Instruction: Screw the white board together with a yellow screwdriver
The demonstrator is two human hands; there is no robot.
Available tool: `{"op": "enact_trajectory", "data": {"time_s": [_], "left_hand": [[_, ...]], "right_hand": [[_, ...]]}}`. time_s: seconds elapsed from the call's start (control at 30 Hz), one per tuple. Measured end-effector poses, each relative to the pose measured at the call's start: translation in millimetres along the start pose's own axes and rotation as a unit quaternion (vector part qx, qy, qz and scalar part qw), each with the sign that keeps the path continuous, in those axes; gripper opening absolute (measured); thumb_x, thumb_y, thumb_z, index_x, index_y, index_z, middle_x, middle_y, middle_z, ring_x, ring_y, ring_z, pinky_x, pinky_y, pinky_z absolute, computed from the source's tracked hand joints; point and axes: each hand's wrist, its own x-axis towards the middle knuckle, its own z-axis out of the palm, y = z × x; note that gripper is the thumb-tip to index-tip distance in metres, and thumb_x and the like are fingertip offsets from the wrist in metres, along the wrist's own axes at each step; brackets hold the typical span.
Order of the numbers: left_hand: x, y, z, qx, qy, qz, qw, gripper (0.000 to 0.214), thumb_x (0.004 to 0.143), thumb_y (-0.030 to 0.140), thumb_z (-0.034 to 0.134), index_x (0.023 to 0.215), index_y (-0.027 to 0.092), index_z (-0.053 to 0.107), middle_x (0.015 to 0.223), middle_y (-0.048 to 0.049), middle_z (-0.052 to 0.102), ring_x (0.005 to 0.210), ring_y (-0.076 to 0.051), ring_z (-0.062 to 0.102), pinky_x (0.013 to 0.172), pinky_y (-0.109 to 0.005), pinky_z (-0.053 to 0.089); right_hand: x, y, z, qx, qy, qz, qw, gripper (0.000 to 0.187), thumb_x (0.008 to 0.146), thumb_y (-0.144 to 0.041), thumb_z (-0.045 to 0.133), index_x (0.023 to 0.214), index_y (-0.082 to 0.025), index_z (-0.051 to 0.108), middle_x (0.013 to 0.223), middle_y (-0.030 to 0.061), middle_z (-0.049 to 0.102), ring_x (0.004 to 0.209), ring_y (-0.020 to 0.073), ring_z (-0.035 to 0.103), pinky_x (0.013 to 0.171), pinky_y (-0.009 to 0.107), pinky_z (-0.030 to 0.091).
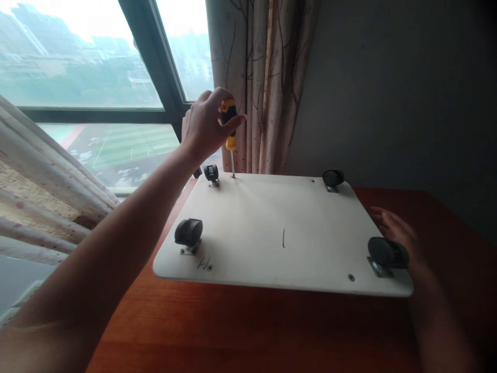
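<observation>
My left hand (209,122) is wrapped round the yellow and black handle of a screwdriver (229,116). The screwdriver stands upright, its tip at a screw (233,176) near the far left corner of a white board (264,217). Black caster wheels are fixed at the board's corners, among them a near left caster (188,232) and a near right caster (388,253). Beyond the board's right edge is my right hand (399,228), blurred and partly hidden behind the near right caster. Its fingers look stretched out beside the edge; whether they touch it I cannot tell.
The board rests above a reddish-brown wooden table (240,331). Behind it hang patterned curtains (264,77) next to a window (77,62), with another gathered curtain (39,207) at the left. A dark grey wall (388,93) stands at the back right.
</observation>
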Motion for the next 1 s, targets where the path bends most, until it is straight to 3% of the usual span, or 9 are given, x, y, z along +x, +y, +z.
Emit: {"op": "enact_trajectory", "data": {"time_s": [0.1, 0.17, 0.3, 0.37, 0.43, 0.5, 0.63, 0.8, 1.0], "left_hand": [[2, 1, -1.8, -0.012, 0.052, -0.033, 0.998, 0.046, 0.086, 0.051, 0.051, 0.127, 0.031, 0.059, 0.111, -0.0006, 0.069, 0.108, -0.028, 0.060, 0.084, -0.047, 0.043], [5, -2, 0.0, -0.020, 0.074, -0.038, 0.996, 0.044, 0.084, 0.046, 0.053, 0.126, 0.034, 0.059, 0.106, -0.0006, 0.070, 0.106, -0.029, 0.061, 0.083, -0.047, 0.044], [7, -8, 3.6, -0.029, 0.088, -0.030, 0.995, 0.039, 0.083, 0.039, 0.053, 0.121, 0.040, 0.061, 0.098, -0.0021, 0.071, 0.103, -0.030, 0.062, 0.079, -0.047, 0.045], [5, -8, 2.1, -0.023, 0.082, -0.027, 0.996, 0.037, 0.082, 0.040, 0.056, 0.118, 0.039, 0.063, 0.100, -0.0032, 0.070, 0.103, -0.031, 0.062, 0.079, -0.047, 0.046], [4, -6, -1.3, -0.016, 0.075, -0.030, 0.997, 0.036, 0.081, 0.042, 0.059, 0.115, 0.036, 0.065, 0.103, -0.0046, 0.068, 0.104, -0.031, 0.061, 0.080, -0.047, 0.046], [5, -4, -4.7, -0.014, 0.068, -0.035, 0.997, 0.036, 0.080, 0.042, 0.061, 0.115, 0.035, 0.066, 0.104, -0.0055, 0.068, 0.104, -0.032, 0.061, 0.080, -0.048, 0.046], [8, -6, -6.8, -0.007, 0.071, -0.027, 0.997, 0.037, 0.082, 0.036, 0.059, 0.119, 0.038, 0.062, 0.095, -0.0041, 0.069, 0.098, -0.031, 0.064, 0.079, -0.047, 0.047], [9, -8, -6.7, 0.000, 0.068, 0.011, 0.998, 0.031, 0.082, 0.033, 0.058, 0.112, 0.035, 0.066, 0.100, -0.0038, 0.069, 0.096, -0.028, 0.065, 0.078, -0.042, 0.049], [11, -7, -7.9, -0.005, 0.042, 0.009, 0.999, 0.041, 0.080, 0.034, 0.063, 0.122, 0.033, 0.063, 0.108, -0.0060, 0.069, 0.098, -0.030, 0.064, 0.082, -0.044, 0.049]], "right_hand": [[-7, -15, -4, 0.033, 0.127, -0.087, 0.988, 0.028, 0.068, -0.046, 0.069, 0.090, -0.030, 0.072, 0.095, 0.0133, 0.073, 0.082, 0.0280, 0.072, 0.073, 0.044, 0.056], [-23, -31, -4, 0.018, 0.191, -0.154, 0.969, 0.025, 0.065, -0.043, 0.071, 0.088, -0.032, 0.072, 0.095, 0.0140, 0.074, 0.083, 0.0288, 0.072, 0.077, 0.048, 0.056], [-89, -65, 15, -0.043, 0.215, -0.234, 0.947, 0.028, 0.076, -0.049, 0.064, 0.103, -0.048, 0.071, 0.110, 0.0114, 0.073, 0.104, 0.0345, 0.069, 0.088, 0.054, 0.055], [-128, -74, 31, -0.094, 0.139, -0.220, 0.961, 0.029, 0.083, -0.050, 0.058, 0.109, -0.061, 0.065, 0.110, 0.0052, 0.073, 0.106, 0.0351, 0.068, 0.087, 0.055, 0.058], [-162, -75, 47, -0.192, 0.052, -0.295, 0.935, 0.033, 0.082, -0.043, 0.059, 0.106, -0.065, 0.065, 0.101, -0.0004, 0.075, 0.095, 0.0339, 0.072, 0.082, 0.055, 0.062], [-185, -70, 62, -0.210, -0.034, -0.404, 0.890, 0.048, 0.078, -0.030, 0.061, 0.113, -0.063, 0.065, 0.097, -0.0032, 0.076, 0.091, 0.0323, 0.074, 0.078, 0.052, 0.065], [-207, -54, 92, -0.169, -0.176, -0.483, 0.841, 0.067, 0.080, -0.010, 0.056, 0.136, -0.046, 0.058, 0.106, -0.0011, 0.075, 0.095, 0.0284, 0.074, 0.078, 0.047, 0.067], [-212, -42, 116, -0.178, -0.198, -0.485, 0.833, 0.060, 0.082, -0.008, 0.052, 0.135, -0.036, 0.060, 0.114, 0.0025, 0.073, 0.105, 0.0286, 0.071, 0.086, 0.047, 0.065], [-217, -32, 120, -0.183, -0.156, -0.506, 0.829, 0.052, 0.084, -0.006, 0.050, 0.128, -0.030, 0.063, 0.113, 0.0036, 0.074, 0.104, 0.0266, 0.071, 0.085, 0.045, 0.064]]}}
